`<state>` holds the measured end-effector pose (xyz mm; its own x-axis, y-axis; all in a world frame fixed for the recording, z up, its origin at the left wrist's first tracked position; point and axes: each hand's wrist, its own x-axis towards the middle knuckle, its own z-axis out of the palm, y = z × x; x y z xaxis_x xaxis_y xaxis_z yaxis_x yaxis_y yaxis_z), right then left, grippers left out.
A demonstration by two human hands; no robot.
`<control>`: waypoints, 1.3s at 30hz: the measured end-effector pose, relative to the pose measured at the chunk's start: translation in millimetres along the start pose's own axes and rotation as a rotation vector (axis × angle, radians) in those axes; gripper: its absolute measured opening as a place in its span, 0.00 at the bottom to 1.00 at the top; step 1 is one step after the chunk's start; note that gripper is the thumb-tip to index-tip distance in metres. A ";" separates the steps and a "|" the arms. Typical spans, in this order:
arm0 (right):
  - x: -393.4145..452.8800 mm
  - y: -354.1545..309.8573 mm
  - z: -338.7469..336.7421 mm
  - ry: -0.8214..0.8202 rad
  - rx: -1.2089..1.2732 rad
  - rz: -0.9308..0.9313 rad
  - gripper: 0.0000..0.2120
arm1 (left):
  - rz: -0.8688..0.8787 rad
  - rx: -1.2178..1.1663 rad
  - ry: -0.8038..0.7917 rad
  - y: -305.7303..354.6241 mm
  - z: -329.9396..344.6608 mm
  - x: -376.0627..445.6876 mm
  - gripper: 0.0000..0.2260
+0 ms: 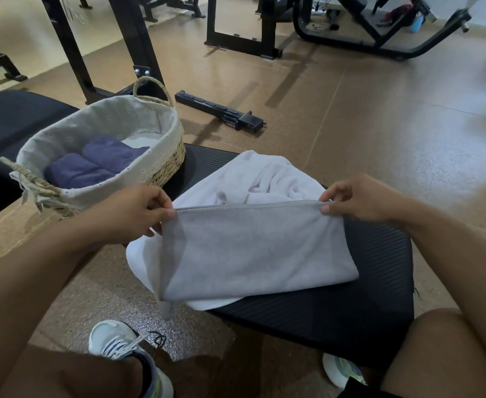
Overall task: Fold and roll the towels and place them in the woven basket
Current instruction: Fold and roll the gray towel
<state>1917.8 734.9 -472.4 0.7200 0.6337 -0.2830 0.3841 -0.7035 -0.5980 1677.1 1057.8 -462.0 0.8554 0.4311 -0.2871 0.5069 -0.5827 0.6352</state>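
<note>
- Grey terry, the towel (253, 248) in hand is doubled over and held up by its stitched top edge, its lower part resting on a white towel (264, 179) that lies bunched on the black ribbed bench pad (379, 282).
- The left hand (132, 214) pinches the left corner of that edge between thumb and fingers; the right hand (359, 199) pinches the right corner the same way.
- The woven basket (161, 168) sits far left on the pad, just beside the white towel, with two dark blue rolled towels (92, 165) lying in its cloth lining.
- Risk, as I judge it: the left side hangs unevenly, one layer trailing lower, so a fold laid down now may come out skewed.
- The crumpled white towel beneath gives a lumpy surface; rolling on it could drag it along or off the pad's near edge.
</note>
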 end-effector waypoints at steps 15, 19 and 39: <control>-1.3 -1.5 -5.9 0.036 -0.107 -0.102 0.09 | 0.119 -0.008 -0.007 0.6 -3.4 -4.1 0.11; 0.6 -0.1 -7.3 0.040 -0.158 -0.090 0.08 | 0.159 0.052 -0.015 -1.8 -4.8 -3.4 0.11; -5.0 -4.3 -3.6 -0.022 0.117 -0.169 0.05 | 0.194 0.148 0.036 -0.5 4.6 3.7 0.08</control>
<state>1914.6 733.6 -465.7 0.6378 0.7473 -0.1865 0.4278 -0.5450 -0.7211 1680.5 1056.5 -466.7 0.9352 0.3241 -0.1426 0.3460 -0.7505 0.5631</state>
